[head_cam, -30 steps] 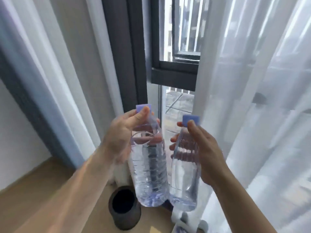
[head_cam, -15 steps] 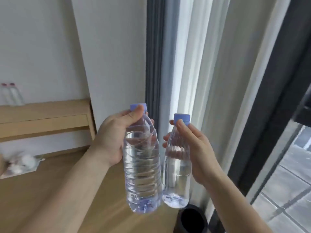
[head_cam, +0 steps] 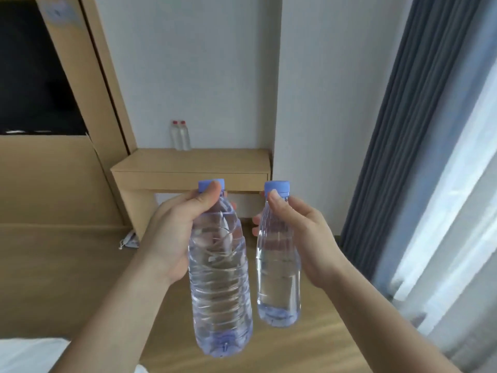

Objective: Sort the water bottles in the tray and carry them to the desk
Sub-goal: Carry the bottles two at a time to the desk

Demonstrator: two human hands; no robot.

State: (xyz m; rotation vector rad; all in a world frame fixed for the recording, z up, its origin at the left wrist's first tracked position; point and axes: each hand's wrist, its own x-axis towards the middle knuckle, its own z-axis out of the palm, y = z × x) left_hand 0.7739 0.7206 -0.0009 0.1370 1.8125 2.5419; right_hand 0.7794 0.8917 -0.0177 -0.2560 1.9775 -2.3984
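Btm-left I see a white fabric patch (head_cam: 27, 354), cut off by the frame; can't say what it is. L hand (head_cam: 172, 235) grips the bigger bottle (head_cam: 220, 286) round its shoulder, thumb up by the cap. Its fingers behind show only blurred thru the plastic. R hand (head_cam: 304, 238) grips the smaller bottle (head_cam: 278, 278) at the neck, fingertips poking out on the far side. Both bottles are roughly upright in mid-air, side by side, not touching. They're clear, ribbed, unlabelled, w/ blue caps and water inside. Further off, a small bag (head_cam: 129, 242) lies beside the desk leg, blurry. On the desk (head_cam: 188, 162) stand two red-capped bottles (head_cam: 180, 135), too small for detail.
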